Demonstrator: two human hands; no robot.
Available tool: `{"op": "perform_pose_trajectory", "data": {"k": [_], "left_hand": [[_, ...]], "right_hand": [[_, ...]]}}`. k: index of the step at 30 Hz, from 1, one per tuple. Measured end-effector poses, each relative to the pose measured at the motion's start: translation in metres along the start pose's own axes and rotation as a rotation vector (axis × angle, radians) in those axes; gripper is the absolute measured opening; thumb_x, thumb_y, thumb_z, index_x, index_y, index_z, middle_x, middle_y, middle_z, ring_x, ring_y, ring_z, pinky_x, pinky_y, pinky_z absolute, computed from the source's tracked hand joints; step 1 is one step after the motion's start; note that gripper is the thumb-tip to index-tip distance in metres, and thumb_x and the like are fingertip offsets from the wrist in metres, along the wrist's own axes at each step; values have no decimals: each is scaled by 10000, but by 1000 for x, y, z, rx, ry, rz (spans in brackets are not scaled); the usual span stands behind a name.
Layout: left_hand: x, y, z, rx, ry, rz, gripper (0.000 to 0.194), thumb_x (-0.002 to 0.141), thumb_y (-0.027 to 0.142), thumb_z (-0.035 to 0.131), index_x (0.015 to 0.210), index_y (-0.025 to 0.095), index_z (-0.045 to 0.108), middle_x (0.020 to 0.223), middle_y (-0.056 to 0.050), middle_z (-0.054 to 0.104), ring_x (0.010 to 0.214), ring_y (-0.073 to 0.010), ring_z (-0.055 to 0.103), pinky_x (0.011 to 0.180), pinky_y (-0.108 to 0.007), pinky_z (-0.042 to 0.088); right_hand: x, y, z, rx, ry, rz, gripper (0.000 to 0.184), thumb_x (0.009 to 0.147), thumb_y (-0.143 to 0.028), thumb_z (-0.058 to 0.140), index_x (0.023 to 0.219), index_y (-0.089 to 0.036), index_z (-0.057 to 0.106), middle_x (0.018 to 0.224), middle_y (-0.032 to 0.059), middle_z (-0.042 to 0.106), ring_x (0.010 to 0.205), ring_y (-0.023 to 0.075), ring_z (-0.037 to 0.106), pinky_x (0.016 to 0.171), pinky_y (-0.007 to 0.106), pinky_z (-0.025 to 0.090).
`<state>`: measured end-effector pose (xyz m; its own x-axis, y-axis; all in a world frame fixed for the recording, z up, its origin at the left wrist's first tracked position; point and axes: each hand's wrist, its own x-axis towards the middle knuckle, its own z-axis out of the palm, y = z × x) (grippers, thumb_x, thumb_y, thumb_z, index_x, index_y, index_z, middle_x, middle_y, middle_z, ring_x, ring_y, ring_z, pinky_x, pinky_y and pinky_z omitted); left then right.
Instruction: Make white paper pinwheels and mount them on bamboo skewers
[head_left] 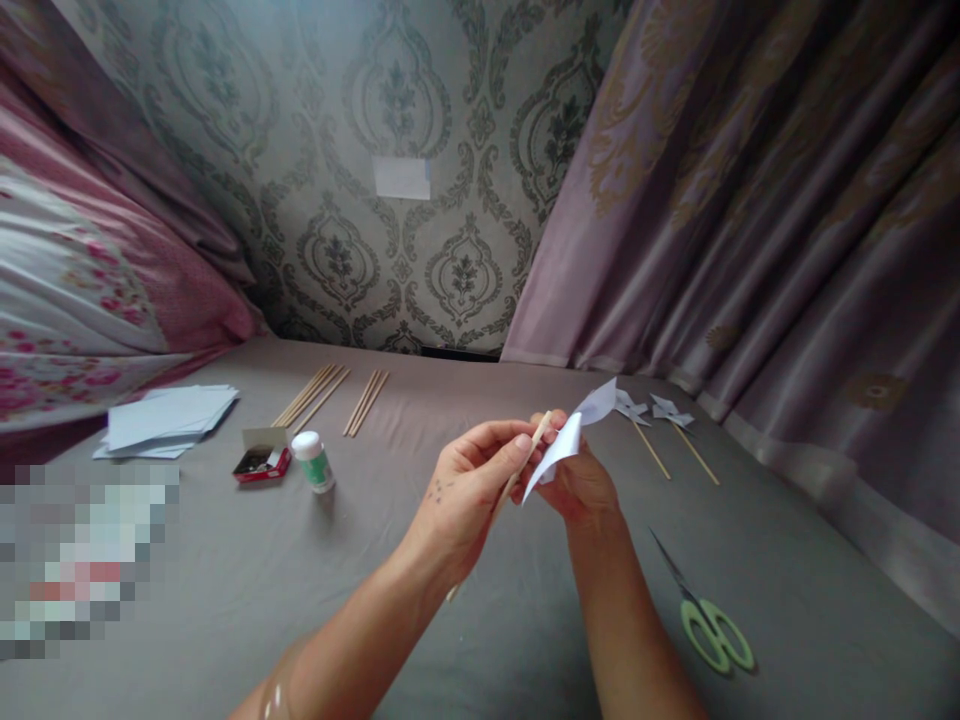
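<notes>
My left hand pinches a thin wooden stick near its top end; the stick runs down behind my palm. Right beside it, my right hand grips a folded white paper pinwheel and holds it against the stick's tip. Both hands hover above a grey cloth surface. The fingers of both hands are closed.
Green-handled scissors lie at the right. Two finished paper pinwheels on sticks lie behind my hands. At the left are a glue bottle, a small red box, white paper sheets and several loose sticks. Curtains hang at the right.
</notes>
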<state>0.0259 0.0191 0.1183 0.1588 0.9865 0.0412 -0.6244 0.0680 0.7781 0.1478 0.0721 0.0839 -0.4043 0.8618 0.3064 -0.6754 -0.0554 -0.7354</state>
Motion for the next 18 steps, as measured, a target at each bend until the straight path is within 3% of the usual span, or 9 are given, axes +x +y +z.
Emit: {"op": "perform_pose_trajectory", "data": {"k": [7,18], "left_hand": [[-1,-1,0,39,14,-2,241,665,293,787,818,118,723,711,-33,658,570,-68,505,527,-192,360],[-2,-2,-1,69,18,12,251,673,286,790,848,116,729,772,-48,681,650,-77,518,598,-192,378]], "right_hand": [[0,1,5,21,-66,-45,261,699,-342,785,640,-209,568,605,-87,569,464,90,575,376,192,470],[0,1,2,20,-8,-46,260,640,-349,824,645,-221,598,618,-82,587,496,112,577,404,226,491]]}}
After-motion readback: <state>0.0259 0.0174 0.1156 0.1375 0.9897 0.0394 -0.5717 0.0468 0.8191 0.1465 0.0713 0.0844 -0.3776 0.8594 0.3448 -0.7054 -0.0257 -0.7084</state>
